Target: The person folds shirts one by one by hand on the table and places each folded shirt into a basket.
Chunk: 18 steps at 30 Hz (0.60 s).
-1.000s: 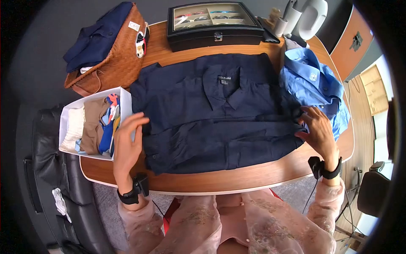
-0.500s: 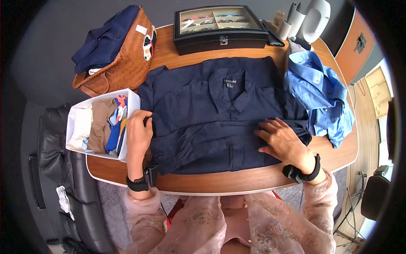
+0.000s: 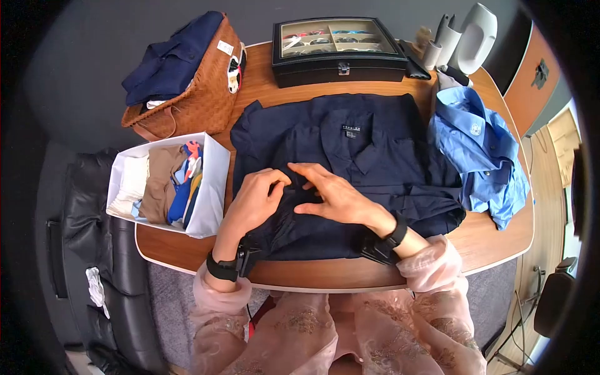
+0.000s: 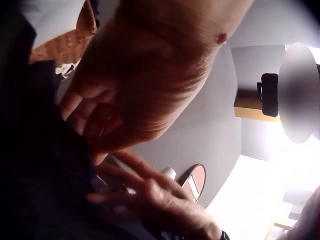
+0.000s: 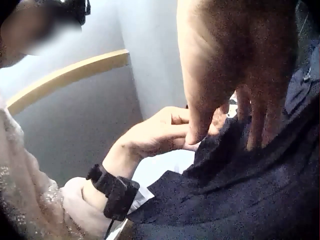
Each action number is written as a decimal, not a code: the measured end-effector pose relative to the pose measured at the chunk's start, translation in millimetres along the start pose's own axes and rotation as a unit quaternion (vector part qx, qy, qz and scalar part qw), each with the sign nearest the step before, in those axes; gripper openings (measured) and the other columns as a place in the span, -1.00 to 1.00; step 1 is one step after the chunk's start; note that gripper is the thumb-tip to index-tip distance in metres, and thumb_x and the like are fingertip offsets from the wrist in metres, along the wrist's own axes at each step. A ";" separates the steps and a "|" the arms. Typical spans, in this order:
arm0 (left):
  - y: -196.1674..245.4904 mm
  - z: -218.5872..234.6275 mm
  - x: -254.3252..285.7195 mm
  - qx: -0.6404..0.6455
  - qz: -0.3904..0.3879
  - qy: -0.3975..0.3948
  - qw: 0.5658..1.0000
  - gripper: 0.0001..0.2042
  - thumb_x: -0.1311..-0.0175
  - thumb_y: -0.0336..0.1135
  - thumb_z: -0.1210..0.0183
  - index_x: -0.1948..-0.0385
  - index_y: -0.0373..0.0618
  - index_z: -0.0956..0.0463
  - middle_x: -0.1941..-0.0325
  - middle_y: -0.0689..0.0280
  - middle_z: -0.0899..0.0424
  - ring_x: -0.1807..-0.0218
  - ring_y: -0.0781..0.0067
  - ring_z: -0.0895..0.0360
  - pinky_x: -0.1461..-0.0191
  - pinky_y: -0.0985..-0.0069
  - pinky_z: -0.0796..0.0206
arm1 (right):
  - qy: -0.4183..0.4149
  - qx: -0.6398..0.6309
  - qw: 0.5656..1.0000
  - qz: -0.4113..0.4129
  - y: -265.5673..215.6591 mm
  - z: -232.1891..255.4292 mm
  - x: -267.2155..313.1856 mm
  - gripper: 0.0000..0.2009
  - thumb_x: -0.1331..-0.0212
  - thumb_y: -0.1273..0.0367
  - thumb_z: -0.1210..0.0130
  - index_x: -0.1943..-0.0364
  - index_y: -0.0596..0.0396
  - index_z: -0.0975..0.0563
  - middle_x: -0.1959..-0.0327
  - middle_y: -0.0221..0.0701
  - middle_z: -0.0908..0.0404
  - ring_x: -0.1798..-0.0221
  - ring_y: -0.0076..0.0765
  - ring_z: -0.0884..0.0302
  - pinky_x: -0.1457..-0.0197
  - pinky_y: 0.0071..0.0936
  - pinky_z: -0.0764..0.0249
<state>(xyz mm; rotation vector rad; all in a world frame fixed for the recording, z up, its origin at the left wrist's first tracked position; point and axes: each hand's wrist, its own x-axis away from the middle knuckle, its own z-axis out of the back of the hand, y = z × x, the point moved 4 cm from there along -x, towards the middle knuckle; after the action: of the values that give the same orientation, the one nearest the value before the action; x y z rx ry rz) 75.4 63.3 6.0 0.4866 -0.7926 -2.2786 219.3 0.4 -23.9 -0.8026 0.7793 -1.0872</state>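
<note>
A navy collared shirt lies across the table with its folded front part toward the person. My left hand is over its left part, fingers curled in and pinching the dark cloth. In the right wrist view, a ridge of that cloth rises by the left hand's fingertips. Facing it, my right hand has its fingers fairly straight and spread, thumb apart, their tips close to the left hand. The right wrist view shows its fingers reaching down over the navy fabric.
A white box of folded clothes stands left of the shirt, before a wicker basket holding navy clothing. Behind the shirt is a black eyewear case. A light blue shirt lies crumpled at the right edge.
My right hand has come from the shirt's right side across to the left hand. The left hand has moved inward from the shirt's left edge. The head view has shifted slightly.
</note>
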 end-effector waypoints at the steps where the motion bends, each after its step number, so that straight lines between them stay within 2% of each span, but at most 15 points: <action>1: -2.8 -3.5 1.6 0.019 -0.010 -0.011 1.000 -0.91 -0.11 -0.55 -0.06 0.38 -0.32 -0.52 0.39 0.11 -0.60 0.37 0.21 -0.57 0.30 0.45 -0.35 | 0.010 0.018 0.999 0.025 -0.1 -5.0 -3.4 -0.28 0.00 0.22 -0.23 -0.25 0.07 -0.15 -0.12 -0.06 -0.30 0.03 -0.02 -0.49 0.01 -0.27 -0.44; 2: -4.3 -6.6 2.9 0.037 -0.021 -0.021 0.999 -0.92 -0.12 -0.55 -0.05 0.38 -0.32 -0.51 0.40 0.11 -0.60 0.38 0.23 -0.58 0.32 0.45 -0.34 | 0.058 0.035 0.997 0.047 -0.8 -7.8 -5.5 -0.40 0.02 0.26 -0.25 -0.14 0.07 -0.30 -0.07 -0.09 -0.34 0.15 -0.05 -0.54 0.08 -0.33 -0.47; 3: -2.0 -9.2 4.5 0.034 -0.043 -0.016 0.998 -0.91 -0.13 -0.56 -0.03 0.37 -0.32 -0.50 0.42 0.11 -0.60 0.39 0.29 -0.58 0.31 0.48 -0.35 | 0.061 0.035 0.996 0.049 4.2 -10.1 -6.6 -0.40 0.02 0.26 -0.25 -0.14 0.07 -0.30 -0.07 -0.09 -0.34 0.15 -0.05 -0.54 0.08 -0.33 -0.47; 5: -4.4 -13.2 5.3 0.069 -0.035 -0.013 0.997 -0.92 -0.16 -0.55 -0.02 0.36 -0.32 -0.49 0.41 0.16 -0.60 0.36 0.38 -0.59 0.28 0.54 -0.37 | 0.050 0.005 0.998 0.022 20.4 -15.4 -8.4 -0.64 0.03 0.32 -0.25 0.12 0.10 -0.50 0.11 -0.18 -0.44 0.35 -0.16 -0.55 0.24 -0.38 -0.46; 6: -7.2 -8.9 4.3 0.060 -0.007 0.023 0.998 -0.91 -0.19 -0.54 -0.01 0.34 -0.31 -0.48 0.40 0.18 -0.60 0.34 0.41 -0.59 0.26 0.55 -0.38 | 0.068 0.014 0.997 0.030 24.8 -14.7 -10.6 -0.84 0.03 0.37 -0.25 0.40 0.16 -0.57 0.35 -0.29 -0.49 0.51 -0.28 -0.49 0.39 -0.40 -0.39; 7: -10.6 -4.1 3.6 0.052 0.022 0.058 0.997 -0.91 -0.21 -0.53 0.00 0.32 -0.29 -0.48 0.40 0.21 -0.60 0.32 0.44 -0.59 0.24 0.57 -0.39 | 0.066 0.013 0.997 0.030 28.5 -14.9 -8.8 -0.84 0.03 0.37 -0.25 0.40 0.16 -0.57 0.35 -0.29 -0.49 0.51 -0.28 -0.49 0.39 -0.40 -0.39; 8: -14.9 4.4 2.1 0.067 0.030 0.145 0.987 -0.94 -0.17 -0.49 -0.06 0.37 -0.26 -0.46 0.44 0.09 -0.59 0.37 0.21 -0.60 0.26 0.44 -0.40 | 0.067 -0.001 0.997 0.030 31.4 -13.3 -7.4 -0.85 0.03 0.38 -0.24 0.43 0.17 -0.56 0.43 -0.32 -0.47 0.54 -0.30 -0.46 0.42 -0.41 -0.37; 9: -26.9 12.1 1.3 0.062 0.061 0.184 0.979 -0.91 -0.18 -0.48 -0.06 0.31 -0.26 -0.46 0.36 0.09 -0.60 0.26 0.23 -0.60 0.21 0.45 -0.42 | 0.067 -0.014 0.997 0.030 31.7 -11.0 -6.1 -0.86 0.03 0.39 -0.24 0.46 0.18 -0.56 0.51 -0.35 -0.46 0.56 -0.33 -0.43 0.45 -0.41 -0.34; 11: -54.4 25.6 0.6 0.020 0.060 0.262 0.963 -0.68 -0.18 -0.36 -0.13 0.07 -0.31 -0.38 0.17 0.00 -0.56 0.14 0.25 -0.56 0.16 0.47 -0.43 | 0.054 -0.030 0.998 0.015 29.2 -7.5 -3.0 -0.86 0.05 0.39 -0.24 0.49 0.18 -0.55 0.55 -0.35 -0.44 0.58 -0.34 -0.43 0.46 -0.42 -0.33; 12: -68.0 25.4 0.1 0.017 0.061 0.263 0.963 -0.68 -0.18 -0.36 -0.13 0.07 -0.31 -0.38 0.17 0.00 -0.56 0.14 0.25 -0.56 0.16 0.47 -0.43 | 0.043 -0.011 0.999 0.011 28.5 -6.9 -2.1 -0.86 0.06 0.39 -0.23 0.50 0.18 -0.54 0.56 -0.35 -0.43 0.58 -0.35 -0.43 0.46 -0.42 -0.33; 13: -87.0 20.3 -0.3 0.108 0.156 0.236 0.953 -0.54 -0.16 -0.30 -0.16 -0.04 -0.36 -0.26 0.10 -0.04 -0.51 0.10 0.26 -0.54 0.12 0.44 -0.43 | 0.031 0.009 0.999 0.006 28.5 -7.4 -1.1 -0.86 0.06 0.39 -0.23 0.52 0.18 -0.54 0.57 -0.35 -0.42 0.59 -0.35 -0.43 0.47 -0.42 -0.32; 14: -102.8 13.6 -0.6 0.198 0.247 0.206 0.926 -0.38 -0.15 -0.23 -0.20 -0.15 -0.42 -0.15 0.03 -0.09 -0.46 0.06 0.26 -0.52 0.07 0.42 -0.43 | 0.031 0.009 0.999 0.008 29.5 -8.3 -0.9 -0.86 0.06 0.39 -0.23 0.52 0.18 -0.54 0.57 -0.35 -0.42 0.59 -0.35 -0.43 0.47 -0.42 -0.32; 15: -101.3 16.4 -5.2 0.197 0.247 0.208 0.926 -0.38 -0.15 -0.23 -0.20 -0.15 -0.42 -0.15 0.03 -0.09 -0.46 0.06 0.26 -0.52 0.07 0.42 -0.43 | 0.038 0.017 0.999 0.010 31.2 -9.2 -1.6 -0.86 0.07 0.39 -0.22 0.53 0.18 -0.53 0.58 -0.35 -0.42 0.59 -0.35 -0.42 0.48 -0.42 -0.32; 17: -101.7 9.5 -13.5 0.347 0.323 0.127 0.871 -0.20 -0.11 -0.15 -0.24 -0.22 -0.49 0.03 -0.01 -0.14 -0.42 0.10 0.28 -0.53 0.09 0.38 -0.44 | 0.044 0.022 0.999 0.011 31.6 -10.5 -1.7 -0.85 0.07 0.39 -0.21 0.55 0.18 -0.52 0.59 -0.35 -0.41 0.60 -0.35 -0.42 0.48 -0.42 -0.31; 18: -119.6 5.1 -21.8 0.421 0.302 0.128 0.845 -0.37 -0.11 -0.23 -0.23 -0.16 -0.39 -0.15 0.04 -0.02 -0.48 0.15 0.32 -0.55 0.20 0.44 -0.46 | 0.044 0.026 0.999 0.015 30.4 -9.8 -1.6 -0.84 0.07 0.39 -0.22 0.57 0.18 -0.51 0.60 -0.35 -0.40 0.60 -0.34 -0.40 0.49 -0.42 -0.30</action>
<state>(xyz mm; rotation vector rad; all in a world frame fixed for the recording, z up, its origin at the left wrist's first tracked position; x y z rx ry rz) 32.0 151.4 -65.8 0.7679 -1.5382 -1.1696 223.9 8.1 -54.6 -0.7005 0.8306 -1.1184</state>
